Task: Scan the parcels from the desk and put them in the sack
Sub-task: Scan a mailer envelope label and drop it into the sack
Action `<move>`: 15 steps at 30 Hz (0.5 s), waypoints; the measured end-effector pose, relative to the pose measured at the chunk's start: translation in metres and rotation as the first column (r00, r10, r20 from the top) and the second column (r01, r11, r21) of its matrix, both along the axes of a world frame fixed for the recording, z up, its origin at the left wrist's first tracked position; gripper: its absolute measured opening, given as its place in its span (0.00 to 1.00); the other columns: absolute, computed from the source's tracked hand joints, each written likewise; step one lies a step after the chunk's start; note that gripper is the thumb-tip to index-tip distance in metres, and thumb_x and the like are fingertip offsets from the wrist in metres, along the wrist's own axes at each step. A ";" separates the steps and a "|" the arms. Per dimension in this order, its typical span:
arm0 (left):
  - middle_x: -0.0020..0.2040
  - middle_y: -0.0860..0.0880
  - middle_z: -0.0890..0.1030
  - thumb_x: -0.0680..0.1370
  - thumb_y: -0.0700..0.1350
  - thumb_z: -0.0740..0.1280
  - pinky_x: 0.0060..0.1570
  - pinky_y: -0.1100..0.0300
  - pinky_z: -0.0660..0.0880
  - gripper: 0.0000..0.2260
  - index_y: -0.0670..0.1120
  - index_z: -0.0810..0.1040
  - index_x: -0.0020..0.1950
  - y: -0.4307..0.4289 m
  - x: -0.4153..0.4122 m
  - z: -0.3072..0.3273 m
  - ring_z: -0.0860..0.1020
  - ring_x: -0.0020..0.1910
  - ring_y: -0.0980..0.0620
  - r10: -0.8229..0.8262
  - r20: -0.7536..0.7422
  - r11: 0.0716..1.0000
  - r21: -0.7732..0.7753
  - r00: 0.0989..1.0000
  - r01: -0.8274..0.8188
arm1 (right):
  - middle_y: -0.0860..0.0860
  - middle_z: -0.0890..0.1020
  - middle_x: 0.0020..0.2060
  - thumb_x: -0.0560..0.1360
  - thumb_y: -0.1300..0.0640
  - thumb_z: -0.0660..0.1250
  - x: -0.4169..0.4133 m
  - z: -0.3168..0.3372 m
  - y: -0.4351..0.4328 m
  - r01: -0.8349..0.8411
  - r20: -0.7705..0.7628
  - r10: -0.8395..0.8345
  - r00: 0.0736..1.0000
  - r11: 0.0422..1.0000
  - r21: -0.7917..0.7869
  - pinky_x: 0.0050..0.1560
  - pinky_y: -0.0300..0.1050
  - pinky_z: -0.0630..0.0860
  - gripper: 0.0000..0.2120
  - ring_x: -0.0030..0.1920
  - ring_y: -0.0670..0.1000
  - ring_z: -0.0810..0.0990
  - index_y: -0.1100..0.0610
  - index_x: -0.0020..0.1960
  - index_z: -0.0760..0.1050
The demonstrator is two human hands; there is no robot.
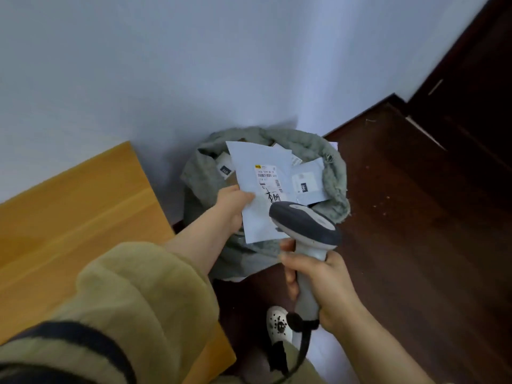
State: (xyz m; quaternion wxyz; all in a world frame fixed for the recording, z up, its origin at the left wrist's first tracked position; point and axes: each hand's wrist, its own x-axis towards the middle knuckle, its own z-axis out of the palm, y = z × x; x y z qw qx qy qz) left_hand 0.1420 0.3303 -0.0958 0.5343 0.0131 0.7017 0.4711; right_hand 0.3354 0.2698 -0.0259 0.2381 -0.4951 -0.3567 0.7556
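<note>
My left hand (pixel 231 207) pinches the left edge of a flat white parcel (pixel 259 189) with a barcode label and black handwriting, held over the open mouth of the grey-green sack (pixel 336 176). My right hand (pixel 321 281) grips the handle of a grey and white barcode scanner (pixel 304 225), whose head points at the parcel's lower right corner. Other white parcels (pixel 307 181) lie inside the sack.
The wooden desk (pixel 74 217) fills the left side, its corner close to the sack. The sack stands on dark wooden floor (pixel 415 217) against a pale wall. A white shoe (pixel 279 325) and the scanner's black cable are below my right hand. A dark door is at the right.
</note>
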 end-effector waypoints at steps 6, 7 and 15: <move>0.55 0.41 0.79 0.77 0.35 0.67 0.49 0.56 0.74 0.16 0.36 0.73 0.64 0.056 0.013 -0.044 0.78 0.51 0.44 0.036 -0.036 0.997 -0.061 0.999 -0.038 | 0.58 0.72 0.25 0.72 0.69 0.68 0.021 -0.015 0.011 0.001 0.043 0.001 0.999 0.998 -0.064 0.26 0.44 0.68 0.05 0.22 0.54 0.68 0.67 0.48 0.77; 0.54 0.44 0.78 0.77 0.37 0.68 0.50 0.57 0.72 0.16 0.38 0.72 0.64 0.054 0.012 -0.047 0.76 0.51 0.46 0.035 -0.054 0.995 -0.091 0.998 -0.040 | 0.58 0.73 0.25 0.72 0.69 0.68 0.019 -0.017 0.010 -0.015 0.050 0.018 0.999 0.997 -0.074 0.26 0.43 0.68 0.05 0.22 0.53 0.68 0.67 0.48 0.77; 0.69 0.45 0.73 0.76 0.37 0.67 0.68 0.53 0.67 0.23 0.42 0.69 0.71 -0.043 -0.041 -0.016 0.71 0.68 0.46 -0.299 -0.532 0.954 -0.192 0.792 0.231 | 0.55 0.73 0.25 0.73 0.68 0.69 -0.046 -0.004 -0.017 -0.255 -0.025 0.254 0.967 0.954 -0.156 0.25 0.42 0.69 0.05 0.23 0.51 0.70 0.66 0.48 0.77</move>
